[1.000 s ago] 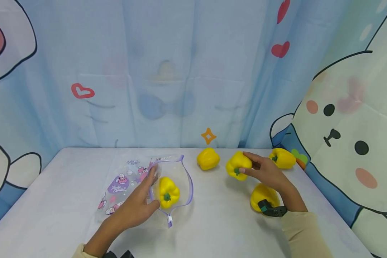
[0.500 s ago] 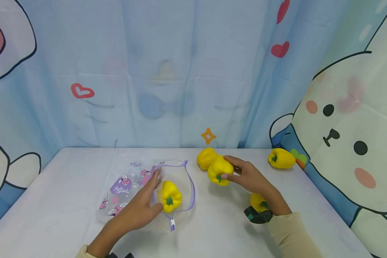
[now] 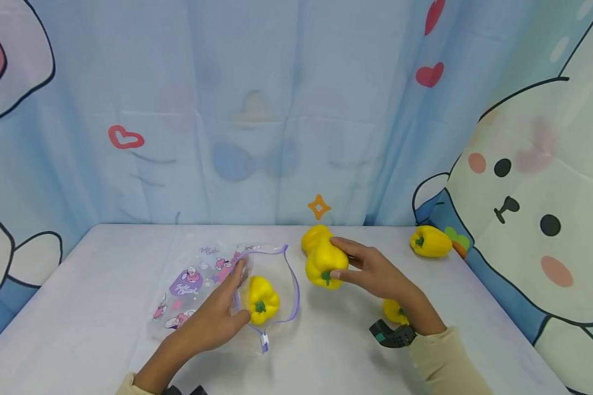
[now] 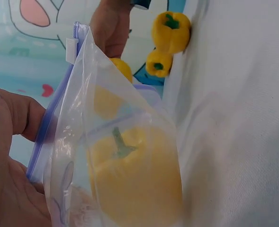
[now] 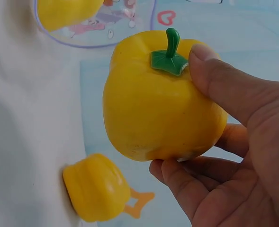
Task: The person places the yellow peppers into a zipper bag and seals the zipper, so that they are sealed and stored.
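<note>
My right hand [image 3: 375, 270] grips a yellow bell pepper [image 5: 163, 104] with a green stem, thumb beside the stem and fingers under it in the right wrist view. The pepper is held over the table, right of the bag. My left hand [image 3: 214, 318] holds the mouth of a clear zip bag [image 3: 185, 291] with a purple rim, thumb and fingers on its edge. The bag's mouth gapes toward the right. One yellow bell pepper [image 3: 264, 299] lies inside the bag, showing through the film in the left wrist view.
Another yellow pepper [image 5: 96, 187] stands at the table's back, partly behind the held one. One more pepper [image 3: 431, 241] lies at the back right corner. A further pepper [image 3: 394, 311] is partly hidden under my right wrist. A printed curtain [image 3: 247, 109] hangs behind the table.
My right hand has carried its pepper leftward, toward the bag's mouth. The bag and my left hand shifted slightly right and then stayed nearly still.
</note>
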Available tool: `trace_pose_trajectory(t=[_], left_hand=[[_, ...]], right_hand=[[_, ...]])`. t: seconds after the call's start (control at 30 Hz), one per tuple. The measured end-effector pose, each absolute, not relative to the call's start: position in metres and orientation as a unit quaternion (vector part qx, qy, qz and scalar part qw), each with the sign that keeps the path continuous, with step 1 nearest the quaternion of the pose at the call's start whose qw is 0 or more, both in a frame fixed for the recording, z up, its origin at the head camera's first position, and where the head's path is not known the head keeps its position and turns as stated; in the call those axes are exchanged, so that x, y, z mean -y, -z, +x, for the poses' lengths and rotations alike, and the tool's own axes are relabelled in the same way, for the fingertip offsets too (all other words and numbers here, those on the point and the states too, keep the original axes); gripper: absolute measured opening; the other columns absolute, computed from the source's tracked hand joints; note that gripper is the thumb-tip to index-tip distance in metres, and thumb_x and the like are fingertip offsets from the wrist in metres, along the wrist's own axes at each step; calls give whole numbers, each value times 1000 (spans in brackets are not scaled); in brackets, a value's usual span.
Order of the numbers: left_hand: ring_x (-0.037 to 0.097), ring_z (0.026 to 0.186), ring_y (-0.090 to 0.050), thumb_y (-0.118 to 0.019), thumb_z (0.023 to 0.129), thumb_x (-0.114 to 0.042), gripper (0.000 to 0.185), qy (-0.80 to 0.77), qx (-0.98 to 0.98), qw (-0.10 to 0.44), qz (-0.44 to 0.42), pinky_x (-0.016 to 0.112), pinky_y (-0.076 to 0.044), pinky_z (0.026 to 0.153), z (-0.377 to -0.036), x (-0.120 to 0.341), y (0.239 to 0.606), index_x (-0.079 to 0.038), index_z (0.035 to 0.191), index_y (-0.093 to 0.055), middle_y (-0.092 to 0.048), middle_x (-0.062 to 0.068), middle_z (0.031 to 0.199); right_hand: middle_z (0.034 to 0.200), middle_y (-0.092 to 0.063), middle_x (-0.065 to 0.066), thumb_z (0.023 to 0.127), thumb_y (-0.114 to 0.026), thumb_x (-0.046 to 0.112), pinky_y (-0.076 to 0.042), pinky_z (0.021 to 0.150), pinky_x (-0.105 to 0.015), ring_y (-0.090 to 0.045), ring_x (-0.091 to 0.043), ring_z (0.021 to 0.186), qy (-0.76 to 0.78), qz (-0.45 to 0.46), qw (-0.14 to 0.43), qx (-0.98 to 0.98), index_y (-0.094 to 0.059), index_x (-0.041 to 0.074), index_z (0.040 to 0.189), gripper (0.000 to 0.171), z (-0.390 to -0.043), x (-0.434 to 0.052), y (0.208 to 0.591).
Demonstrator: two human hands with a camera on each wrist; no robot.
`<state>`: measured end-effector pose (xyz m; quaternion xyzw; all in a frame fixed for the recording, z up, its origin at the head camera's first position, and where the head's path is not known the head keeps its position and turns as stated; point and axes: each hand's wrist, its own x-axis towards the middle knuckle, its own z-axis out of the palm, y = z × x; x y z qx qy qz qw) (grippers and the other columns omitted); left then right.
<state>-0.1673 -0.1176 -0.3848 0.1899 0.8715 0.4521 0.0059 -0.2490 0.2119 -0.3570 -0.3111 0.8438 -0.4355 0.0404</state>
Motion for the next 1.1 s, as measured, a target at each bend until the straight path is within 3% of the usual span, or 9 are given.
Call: trace_pose_trajectory(t=[0.33, 0.7, 0.97, 1.1], left_hand=[[21, 142, -28, -59, 85, -7, 92, -455, -869, 9, 195, 44, -19, 113, -168, 117, 384, -17, 157, -3, -7, -6, 160], [20, 142, -27, -59, 84, -8, 92, -459, -868, 9, 190, 42, -19, 113, -166, 117, 384, -15, 157, -3, -6, -7, 160], [21, 142, -27, -58, 84, -8, 92, -462, -864, 7, 200, 42, -20, 113, -166, 116, 385, -14, 157, -3, -6, -5, 160], [20, 141, -28, -58, 84, -8, 92, -467, -860, 9, 205, 42, -20, 113, -166, 115, 385, -14, 157, -3, -6, -6, 160]], right_hand=[[152, -34, -16, 89, -70, 13, -41, 103, -34, -44, -31, 131, 445, -361, 28, -819, -37, 4, 149, 69, -236, -201, 348], [149, -40, -12, 90, -67, 7, -44, 101, -32, -50, -24, 126, 478, -423, 81, -766, -37, 5, 150, 67, -227, -187, 345], [153, -35, -9, 89, -68, 10, -42, 103, -34, -44, -19, 132, 472, -430, 107, -762, -39, 12, 150, 67, -219, -180, 347], [154, -33, -13, 90, -67, 10, -42, 103, -33, -43, -23, 133, 469, -440, 118, -756, -37, 8, 150, 67, -215, -177, 346]])
